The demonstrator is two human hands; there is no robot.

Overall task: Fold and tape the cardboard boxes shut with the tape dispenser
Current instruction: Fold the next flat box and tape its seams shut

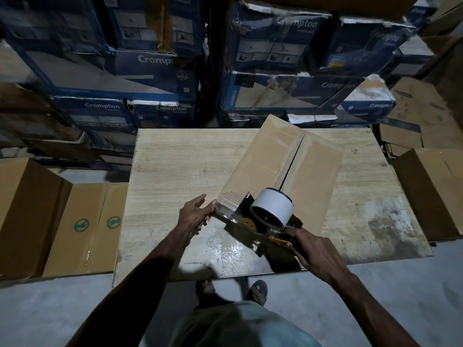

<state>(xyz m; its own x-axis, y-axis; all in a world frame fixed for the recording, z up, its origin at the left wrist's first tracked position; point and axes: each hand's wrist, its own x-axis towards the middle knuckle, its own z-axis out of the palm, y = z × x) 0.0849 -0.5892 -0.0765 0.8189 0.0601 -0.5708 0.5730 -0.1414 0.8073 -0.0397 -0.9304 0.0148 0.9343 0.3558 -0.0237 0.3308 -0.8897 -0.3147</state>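
Box (270, 156) sits on the R half of the table (175, 171), turned at an angle. Top flaps are folded down w/ a dark gap along the centre seam. Tape dispenser (253, 221) rests on the box's near edge, right at the near end of that seam. Its white tape roll (273, 209) stands up above the frame. R hand (313, 251) grips the dispenser's handle, fingers wrapped round it. L hand (195, 214) is at the box's near-left corner, thumb raised, fingers curled on the corner, where a shiny clear strip of tape lies. Both forearms reach in from the bottom of the view. A brown left carton (82, 229) and right carton (431, 191) stand either side of the table. Blue printed cartons (150, 61) are stacked behind. Sandalled feet (258, 291) stand on the concrete floor by the table's near edge.
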